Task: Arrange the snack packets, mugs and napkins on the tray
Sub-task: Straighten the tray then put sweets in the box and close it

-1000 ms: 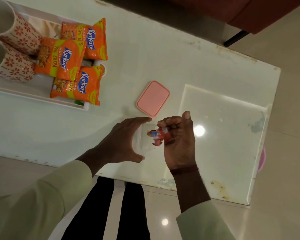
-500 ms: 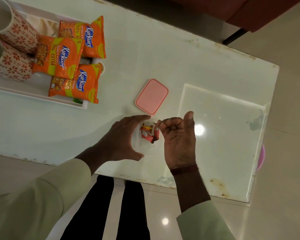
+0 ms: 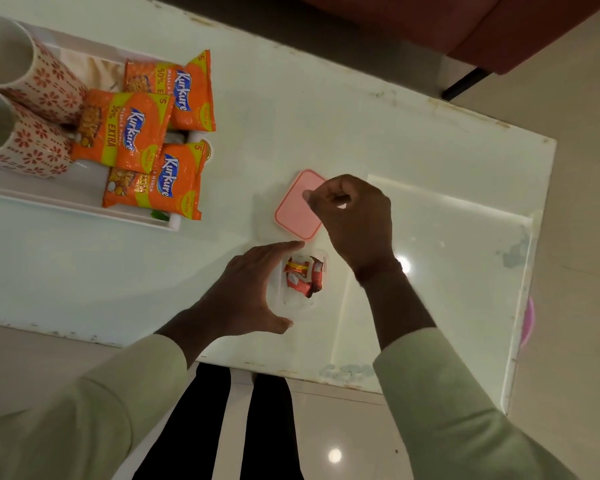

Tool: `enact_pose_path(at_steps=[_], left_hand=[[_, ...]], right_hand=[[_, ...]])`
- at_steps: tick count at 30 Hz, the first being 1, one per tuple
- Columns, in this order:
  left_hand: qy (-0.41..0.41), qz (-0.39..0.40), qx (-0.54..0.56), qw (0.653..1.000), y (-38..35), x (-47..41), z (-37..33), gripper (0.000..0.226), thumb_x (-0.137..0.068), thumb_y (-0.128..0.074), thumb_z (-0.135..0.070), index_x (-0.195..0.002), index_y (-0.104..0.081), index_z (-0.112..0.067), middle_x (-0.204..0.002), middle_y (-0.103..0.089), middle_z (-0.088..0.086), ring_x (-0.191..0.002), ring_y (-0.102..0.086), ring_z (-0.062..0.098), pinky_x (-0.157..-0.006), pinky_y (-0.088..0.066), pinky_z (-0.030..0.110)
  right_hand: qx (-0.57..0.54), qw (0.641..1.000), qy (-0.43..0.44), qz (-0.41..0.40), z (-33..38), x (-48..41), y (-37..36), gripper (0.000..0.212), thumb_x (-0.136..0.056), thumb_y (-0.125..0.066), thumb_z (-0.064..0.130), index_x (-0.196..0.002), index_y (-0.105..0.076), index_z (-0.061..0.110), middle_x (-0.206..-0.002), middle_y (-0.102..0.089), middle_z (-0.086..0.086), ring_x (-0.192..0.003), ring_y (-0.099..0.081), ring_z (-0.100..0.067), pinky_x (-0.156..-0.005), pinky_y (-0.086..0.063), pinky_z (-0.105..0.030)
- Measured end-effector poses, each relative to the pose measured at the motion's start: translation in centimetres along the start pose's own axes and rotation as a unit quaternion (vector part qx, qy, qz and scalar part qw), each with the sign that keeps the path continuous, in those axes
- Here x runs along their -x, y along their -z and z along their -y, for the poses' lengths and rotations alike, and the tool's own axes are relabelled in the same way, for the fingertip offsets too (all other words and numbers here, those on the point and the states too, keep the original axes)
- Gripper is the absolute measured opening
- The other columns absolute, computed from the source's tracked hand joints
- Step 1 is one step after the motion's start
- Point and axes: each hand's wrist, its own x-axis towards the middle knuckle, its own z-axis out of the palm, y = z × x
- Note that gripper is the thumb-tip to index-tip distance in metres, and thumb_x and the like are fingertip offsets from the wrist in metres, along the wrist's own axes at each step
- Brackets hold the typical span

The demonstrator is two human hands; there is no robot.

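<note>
A white tray (image 3: 66, 202) stands at the far left of the table. It carries two floral mugs (image 3: 39, 81) (image 3: 25, 147), a cream napkin (image 3: 87, 71) and three orange Kurkure snack packets (image 3: 187, 95) (image 3: 129, 129) (image 3: 163, 181). My left hand (image 3: 246, 289) cups a small clear container (image 3: 302, 306) between thumb and forefinger. Red sachets (image 3: 303, 275) lie inside it. My right hand (image 3: 357, 216) is over the pink lid (image 3: 293, 216), fingers curled on its right edge. The lid lies flat on the table.
The pale glass table (image 3: 326, 116) ends close to my legs at the bottom and at the right. A red-brown sofa (image 3: 499, 26) stands beyond the far edge. Something pink (image 3: 529, 320) shows past the right edge.
My right hand let the red sachet go into the clear container and moved up onto the pink lid. My left hand stays around the container.
</note>
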Motion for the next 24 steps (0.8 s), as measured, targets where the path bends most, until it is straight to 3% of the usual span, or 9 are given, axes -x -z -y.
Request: enact_pose_path(at_steps=[2,4,6,8,10,14,17,21,24], left_hand=[[-0.002,-0.002,-0.003,1.0,-0.1,0.0,0.1,0.113,-0.055,-0.084,-0.059,-0.144,-0.016,-0.045,-0.151,-0.034,-0.014,-0.137,-0.035,0.013,-0.112,-0.028,0.039],[0.011,-0.002,0.002,1.0,-0.3,-0.1,0.1,0.115,-0.052,-0.084,-0.06,-0.143,-0.015,-0.046,-0.148,-0.036,-0.015,-0.133,-0.035,0.011,-0.111,-0.03,0.038],[0.032,0.001,0.015,0.999,-0.4,-0.1,0.3,0.115,-0.049,-0.083,-0.063,-0.141,-0.016,-0.046,-0.144,-0.038,-0.016,-0.125,-0.035,0.005,-0.108,-0.032,0.034],[0.037,0.001,0.021,0.999,-0.4,-0.1,0.4,0.113,-0.048,-0.083,-0.063,-0.139,-0.019,-0.045,-0.141,-0.04,-0.017,-0.12,-0.033,0.002,-0.105,-0.034,0.031],[0.033,0.001,0.026,0.999,-0.4,-0.1,0.5,0.112,-0.048,-0.083,-0.063,-0.138,-0.02,-0.045,-0.14,-0.041,-0.017,-0.119,-0.033,0.001,-0.105,-0.034,0.031],[0.03,0.004,0.025,0.999,-0.3,-0.2,0.5,0.111,-0.049,-0.083,-0.063,-0.139,-0.02,-0.043,-0.14,-0.041,-0.016,-0.119,-0.032,0.001,-0.105,-0.033,0.031],[0.032,0.001,0.017,0.999,-0.4,-0.2,0.6,0.112,-0.049,-0.083,-0.064,-0.139,-0.02,-0.043,-0.142,-0.04,-0.015,-0.122,-0.033,0.003,-0.105,-0.031,0.032],[0.033,-0.002,0.023,0.999,-0.4,-0.1,0.5,0.112,-0.048,-0.084,-0.063,-0.139,-0.02,-0.045,-0.141,-0.04,-0.016,-0.121,-0.033,0.003,-0.105,-0.031,0.031],[0.039,-0.006,0.034,0.999,-0.2,-0.1,0.5,0.112,-0.047,-0.085,-0.062,-0.138,-0.02,-0.047,-0.14,-0.04,-0.015,-0.116,-0.027,0.0,-0.102,-0.029,0.03]], right_hand=[[0.106,0.993,0.002,0.045,-0.1,-1.6,-0.2,0.026,-0.079,-0.076,0.042,-0.097,-0.068,0.025,-0.103,-0.068,0.009,-0.097,-0.061,-0.01,-0.085,-0.051,-0.032],[0.2,0.976,-0.002,0.088,-0.4,-2.9,-0.5,0.057,-0.072,-0.079,0.046,-0.121,-0.06,0.025,-0.127,-0.056,0.001,-0.117,-0.051,-0.021,-0.094,-0.045,-0.042],[0.26,0.954,-0.022,0.148,-0.6,-3.7,-1.0,0.095,-0.063,-0.084,0.05,-0.143,-0.038,0.027,-0.143,-0.039,-0.005,-0.129,-0.039,-0.028,-0.097,-0.04,-0.049],[0.302,0.936,-0.03,0.178,-0.9,-3.9,-1.7,0.118,-0.055,-0.088,0.05,-0.15,-0.022,0.029,-0.144,-0.031,-0.008,-0.13,-0.033,-0.031,-0.093,-0.04,-0.052],[0.321,0.93,-0.027,0.175,-1.3,-3.9,-2.3,0.122,-0.053,-0.089,0.047,-0.151,-0.02,0.027,-0.14,-0.032,-0.009,-0.127,-0.033,-0.032,-0.089,-0.041,-0.052],[0.288,0.938,-0.035,0.189,-1.3,-4.0,-2.2,0.106,-0.058,-0.089,0.039,-0.145,-0.03,0.021,-0.131,-0.046,-0.009,-0.121,-0.044,-0.032,-0.09,-0.043,-0.049],[0.256,0.951,0.014,0.174,-0.7,-3.9,-1.1,0.072,-0.07,-0.083,0.033,-0.129,-0.046,0.016,-0.119,-0.059,-0.006,-0.108,-0.056,-0.028,-0.079,-0.043,-0.034],[0.212,0.968,0.088,0.102,0.1,-1.2,0.2,0.019,-0.087,-0.066,0.026,-0.101,-0.059,0.016,-0.094,-0.067,-0.001,-0.08,-0.059,-0.02,-0.063,-0.038,-0.027],[0.203,0.968,0.14,0.047,-0.6,2.5,0.4,0.007,-0.092,-0.061,0.019,-0.097,-0.066,0.019,-0.088,-0.071,0.003,-0.077,-0.062,-0.017,-0.067,-0.049,-0.029]])
